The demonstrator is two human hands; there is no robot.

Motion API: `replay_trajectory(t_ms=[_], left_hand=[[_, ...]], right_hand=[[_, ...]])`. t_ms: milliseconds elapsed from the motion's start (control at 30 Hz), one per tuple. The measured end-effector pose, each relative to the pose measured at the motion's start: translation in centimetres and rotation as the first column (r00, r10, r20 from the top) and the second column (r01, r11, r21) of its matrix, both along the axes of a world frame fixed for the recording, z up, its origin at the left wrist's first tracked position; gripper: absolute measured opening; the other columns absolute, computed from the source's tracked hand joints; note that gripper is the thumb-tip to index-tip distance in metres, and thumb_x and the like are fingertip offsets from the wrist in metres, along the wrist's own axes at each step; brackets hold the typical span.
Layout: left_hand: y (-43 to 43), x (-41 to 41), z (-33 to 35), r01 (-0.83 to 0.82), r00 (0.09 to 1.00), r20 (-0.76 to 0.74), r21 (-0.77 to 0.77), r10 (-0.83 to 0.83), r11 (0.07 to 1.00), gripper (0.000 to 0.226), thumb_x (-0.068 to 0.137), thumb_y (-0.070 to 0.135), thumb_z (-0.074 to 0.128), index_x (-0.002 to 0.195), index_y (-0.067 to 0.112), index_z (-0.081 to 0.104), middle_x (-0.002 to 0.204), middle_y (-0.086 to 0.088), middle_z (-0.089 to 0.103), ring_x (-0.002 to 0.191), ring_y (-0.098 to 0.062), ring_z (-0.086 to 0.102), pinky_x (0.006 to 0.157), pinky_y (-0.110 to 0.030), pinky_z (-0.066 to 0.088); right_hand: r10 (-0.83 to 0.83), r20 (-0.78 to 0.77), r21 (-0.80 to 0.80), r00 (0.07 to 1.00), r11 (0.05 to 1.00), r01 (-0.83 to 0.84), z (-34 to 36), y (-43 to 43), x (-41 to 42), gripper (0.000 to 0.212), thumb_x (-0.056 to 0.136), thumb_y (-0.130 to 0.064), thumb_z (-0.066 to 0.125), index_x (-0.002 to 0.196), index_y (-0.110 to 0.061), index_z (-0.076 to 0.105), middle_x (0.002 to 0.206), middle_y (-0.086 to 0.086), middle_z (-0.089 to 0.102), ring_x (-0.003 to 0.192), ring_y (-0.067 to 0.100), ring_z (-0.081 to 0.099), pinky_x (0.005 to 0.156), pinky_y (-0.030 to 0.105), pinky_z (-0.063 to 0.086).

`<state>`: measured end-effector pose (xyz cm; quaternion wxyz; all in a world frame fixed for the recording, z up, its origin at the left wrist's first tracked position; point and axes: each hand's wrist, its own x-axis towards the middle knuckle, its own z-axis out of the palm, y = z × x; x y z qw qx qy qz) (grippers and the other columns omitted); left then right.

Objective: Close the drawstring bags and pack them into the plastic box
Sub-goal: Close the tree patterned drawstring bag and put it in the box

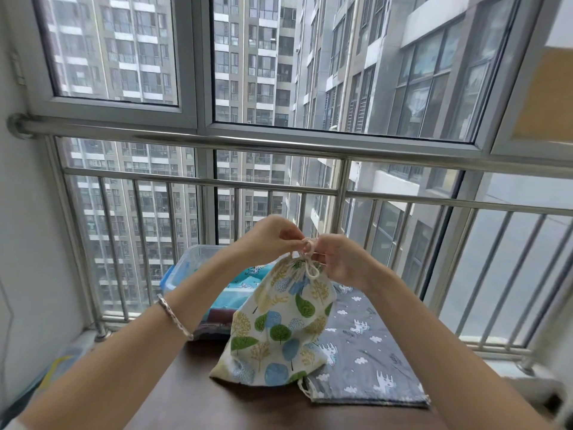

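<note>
Left hand (269, 237): pinching a strand of the cream cord (311, 265) just above the bag's neck.
Right hand (338, 259): pinching the other strand, fingers curled round it.
Tree-print bag (279, 324): standing mid-table with its mouth gathered shut, long axis running upright, base resting on the table (192, 398).
Plastic box (186, 268): sitting at the table's far left corner, beyond and left of the bag, and already holding a teal bag (248, 280).
Grey bag (366, 342): lying flat toward the right edge, its near corner tucked under the tree-print bag.
Key relation: the box is lying on the left hand's side, so that hand is likely better placed to carry the bag over.
</note>
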<state>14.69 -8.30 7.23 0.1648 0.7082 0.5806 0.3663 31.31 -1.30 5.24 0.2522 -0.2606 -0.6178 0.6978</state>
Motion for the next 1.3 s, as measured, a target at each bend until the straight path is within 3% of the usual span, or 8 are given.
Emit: replay_trajectory(t_ms=[167, 300, 433, 833, 1000, 1100, 1233, 1300], left_hand=[[0.3, -0.6, -0.4, -0.025, 0.996, 0.079, -0.087, 0.031, 0.996, 0.018, 0.089, 0.025, 0.064, 0.091, 0.009, 0.071, 0.080, -0.003, 0.070, 0.074, -0.014, 0.064, 0.070, -0.028, 0.055], [0.7, -0.8, -0.5, 0.001, 0.972, 0.231, -0.178, 0.041, 0.984, 0.021, 0.090, 0.024, 0.063, 0.093, 0.004, 0.071, 0.075, -0.001, 0.067, 0.068, -0.010, 0.062, 0.069, -0.024, 0.054], [0.8, -0.9, -0.6, 0.003, 0.969, 0.243, -0.201, 0.047, 0.980, 0.021, 0.090, 0.026, 0.064, 0.092, 0.007, 0.072, 0.077, -0.002, 0.068, 0.071, -0.011, 0.062, 0.072, -0.024, 0.054], [-0.3, -2.7, -0.3, 0.010, 1.000, 0.010, -0.135, -0.009, 0.991, 0.011, 0.088, 0.015, 0.065, 0.097, 0.013, 0.071, 0.083, -0.003, 0.071, 0.074, -0.020, 0.057, 0.073, -0.030, 0.050], [-0.8, -3.6, -1.6, -0.025, 0.988, -0.154, -0.123, 0.006, 0.992, 0.014, 0.092, 0.017, 0.060, 0.096, 0.009, 0.070, 0.072, 0.008, 0.062, 0.049, 0.000, 0.046, 0.048, -0.012, 0.039], [-0.5, -3.9, -2.7, -0.057, 0.992, -0.116, -0.124, 0.043, 0.991, 0.013, 0.093, 0.021, 0.058, 0.094, 0.015, 0.069, 0.070, 0.006, 0.059, 0.051, -0.005, 0.040, 0.045, -0.015, 0.035], [-0.3, -4.3, -2.9, -0.057, 0.998, -0.008, -0.133, 0.057, 0.989, 0.013, 0.092, 0.020, 0.059, 0.095, 0.012, 0.069, 0.072, 0.005, 0.060, 0.057, -0.007, 0.046, 0.050, -0.015, 0.039], [-0.2, -4.6, -2.8, -0.047, 0.996, 0.070, -0.122, 0.056, 0.991, 0.013, 0.092, 0.017, 0.059, 0.097, 0.010, 0.068, 0.078, 0.002, 0.064, 0.066, -0.009, 0.055, 0.057, -0.016, 0.046]], right_hand=[[-0.322, -0.014, 0.448, 0.947, 0.844, 0.294, -0.7, -0.7, -0.2, 0.015, 0.079, -0.008, 0.075, 0.089, -0.004, 0.065, 0.081, 0.010, 0.067, 0.075, 0.020, 0.064, 0.072, 0.029, 0.055], [-0.366, -0.097, 0.680, 0.926, 0.655, 0.330, -0.9, -1.4, -0.6, 0.021, 0.077, -0.014, 0.079, 0.086, -0.006, 0.062, 0.081, 0.018, 0.067, 0.068, 0.022, 0.065, 0.065, 0.035, 0.056], [-0.330, -0.069, 0.641, 0.942, 0.708, 0.295, -0.9, -1.3, -0.6, 0.012, 0.082, -0.024, 0.067, 0.074, -0.014, 0.067, 0.068, 0.000, 0.061, 0.058, 0.002, 0.054, 0.059, 0.015, 0.045], [-0.374, 0.156, 0.731, 0.914, 0.666, 0.148, -2.2, 1.9, 2.7, 0.013, 0.097, -0.023, 0.054, 0.091, -0.013, 0.061, 0.079, 0.005, 0.060, 0.068, 0.014, 0.053, 0.065, 0.026, 0.046], [-0.391, 0.292, 0.773, 0.873, 0.633, 0.025, -2.5, 2.6, 3.9, 0.016, 0.096, -0.025, 0.056, 0.096, -0.010, 0.061, 0.084, 0.007, 0.062, 0.072, 0.015, 0.054, 0.065, 0.025, 0.047], [-0.302, 0.350, 0.682, 0.887, 0.731, -0.020, -2.4, 2.6, 3.6, 0.019, 0.091, -0.025, 0.063, 0.105, -0.013, 0.059, 0.098, 0.005, 0.065, 0.085, 0.016, 0.061, 0.078, 0.031, 0.051], [0.020, 0.466, 0.509, 0.885, 0.811, -0.287, -2.1, 1.1, 1.7, 0.070, 0.079, -0.011, 0.074, 0.138, -0.022, 0.038, 0.128, 0.000, 0.055, 0.114, 0.013, 0.058, 0.090, 0.028, 0.053], [-0.028, 0.482, 0.580, 0.876, 0.759, -0.295, -2.0, 0.5, 0.3, 0.045, 0.083, -0.015, 0.072, 0.124, -0.015, 0.053, 0.114, 0.009, 0.064, 0.104, 0.024, 0.064, 0.089, 0.040, 0.056]])
